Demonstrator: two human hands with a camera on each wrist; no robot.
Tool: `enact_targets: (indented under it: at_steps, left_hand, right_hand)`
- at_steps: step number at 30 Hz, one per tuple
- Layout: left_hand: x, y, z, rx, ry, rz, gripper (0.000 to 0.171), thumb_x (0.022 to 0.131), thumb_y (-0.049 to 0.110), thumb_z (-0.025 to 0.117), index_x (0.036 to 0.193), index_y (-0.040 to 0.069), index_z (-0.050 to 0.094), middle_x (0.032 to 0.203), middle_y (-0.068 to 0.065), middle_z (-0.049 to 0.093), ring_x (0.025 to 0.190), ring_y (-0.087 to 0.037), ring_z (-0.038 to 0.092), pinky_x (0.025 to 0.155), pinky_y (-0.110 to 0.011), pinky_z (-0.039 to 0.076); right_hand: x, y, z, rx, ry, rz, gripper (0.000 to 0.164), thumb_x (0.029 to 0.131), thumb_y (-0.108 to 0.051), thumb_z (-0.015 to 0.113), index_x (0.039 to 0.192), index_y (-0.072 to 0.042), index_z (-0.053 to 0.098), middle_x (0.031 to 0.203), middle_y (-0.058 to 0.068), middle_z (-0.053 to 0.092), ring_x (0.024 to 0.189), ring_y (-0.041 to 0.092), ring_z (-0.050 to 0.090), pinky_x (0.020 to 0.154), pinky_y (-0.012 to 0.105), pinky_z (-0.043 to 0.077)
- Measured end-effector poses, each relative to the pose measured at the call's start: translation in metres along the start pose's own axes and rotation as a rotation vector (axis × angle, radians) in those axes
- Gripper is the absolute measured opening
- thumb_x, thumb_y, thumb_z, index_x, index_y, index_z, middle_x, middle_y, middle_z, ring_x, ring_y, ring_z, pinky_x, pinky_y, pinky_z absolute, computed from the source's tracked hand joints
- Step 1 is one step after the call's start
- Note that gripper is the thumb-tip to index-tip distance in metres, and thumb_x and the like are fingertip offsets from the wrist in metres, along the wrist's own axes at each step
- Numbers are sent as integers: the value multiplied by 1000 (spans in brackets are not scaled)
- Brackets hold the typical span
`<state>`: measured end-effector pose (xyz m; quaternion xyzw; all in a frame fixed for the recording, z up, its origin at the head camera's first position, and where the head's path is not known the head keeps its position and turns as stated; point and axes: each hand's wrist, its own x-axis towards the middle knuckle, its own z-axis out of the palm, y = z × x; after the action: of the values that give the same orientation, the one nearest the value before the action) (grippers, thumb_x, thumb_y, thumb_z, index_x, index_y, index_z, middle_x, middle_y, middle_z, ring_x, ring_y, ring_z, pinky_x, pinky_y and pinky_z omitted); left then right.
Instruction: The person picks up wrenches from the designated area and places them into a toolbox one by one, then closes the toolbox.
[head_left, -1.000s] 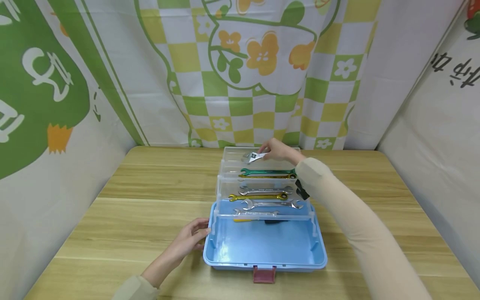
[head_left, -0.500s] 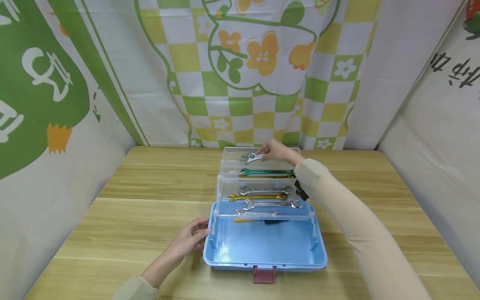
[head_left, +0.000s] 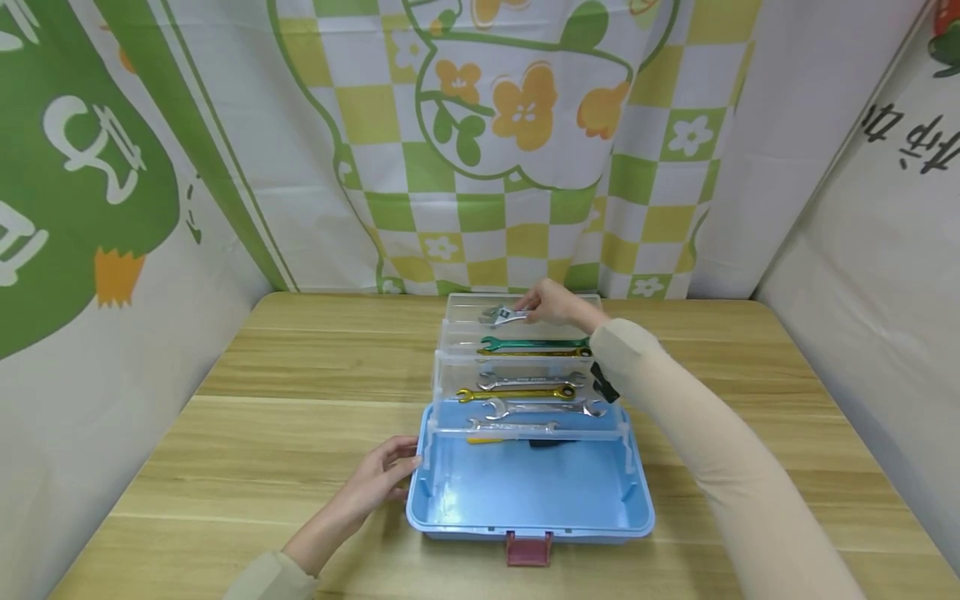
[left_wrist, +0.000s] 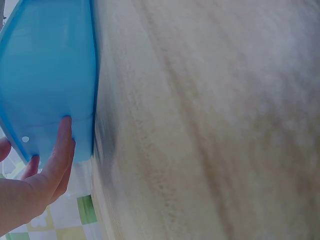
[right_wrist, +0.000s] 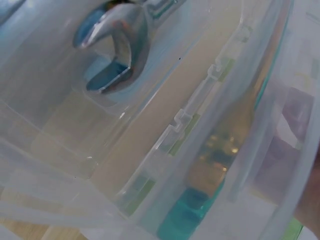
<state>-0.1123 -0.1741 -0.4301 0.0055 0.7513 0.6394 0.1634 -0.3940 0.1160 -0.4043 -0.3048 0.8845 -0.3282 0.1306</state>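
Observation:
My right hand [head_left: 553, 302] pinches the handle of a silver adjustable wrench [head_left: 510, 316] over the rearmost clear tray [head_left: 461, 310] of an opened blue toolbox [head_left: 525, 492]. The wrench head points left, close over the tray floor. My left hand [head_left: 378, 473] rests with its fingers against the box's left outer wall; in the left wrist view the fingers [left_wrist: 59, 155] lie extended along the blue side. In the right wrist view a silver open-end wrench head [right_wrist: 125, 50] lies in a tray. Gold [right_wrist: 225, 135] and green [right_wrist: 185, 215] wrenches show through the plastic, and most of that hand is hidden.
The stepped trays hold a green wrench [head_left: 536, 342], gold wrenches [head_left: 517, 394] and several silver wrenches [head_left: 543, 408]. Yellow [head_left: 487, 441] and black [head_left: 551, 443] pieces show under the front tray. A reddish latch [head_left: 528, 550] hangs in front. Patterned curtains [head_left: 495, 208] border the wooden table [head_left: 300, 400].
My right hand has lowered very slightly, and the adjustable wrench has tilted flatter toward the rear tray. The left hand and toolbox have stayed in place.

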Motion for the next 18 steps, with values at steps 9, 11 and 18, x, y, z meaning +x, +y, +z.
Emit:
enact_targets:
  at_steps: [9, 11, 18]
  left_hand:
    - [1, -1, 0, 2, 0, 3, 50, 89, 20, 52, 126, -8, 36, 123, -27, 43, 102, -30, 52, 75, -36, 53]
    - [1, -1, 0, 3, 3, 1, 49, 88, 20, 52, 125, -8, 37, 123, -27, 43, 102, -30, 53, 75, -36, 53]
    - [1, 0, 1, 11, 12, 0, 49, 88, 19, 53, 125, -8, 37, 122, -27, 44, 101, -30, 53, 75, -36, 53]
  right_hand:
    - [17, 38, 8, -57, 15, -74, 24, 74, -5, 65, 95, -15, 70, 89, 4, 68, 74, 16, 60, 58, 25, 51]
    - [21, 48, 10, -68, 32, -105, 24, 73, -3, 64, 93, -15, 70, 87, 3, 68, 71, 15, 60, 56, 24, 51]
    - [-15, -20, -3, -68, 8, -39, 22, 75, -3, 64, 96, -9, 69, 93, 9, 67, 82, 21, 60, 68, 28, 53]
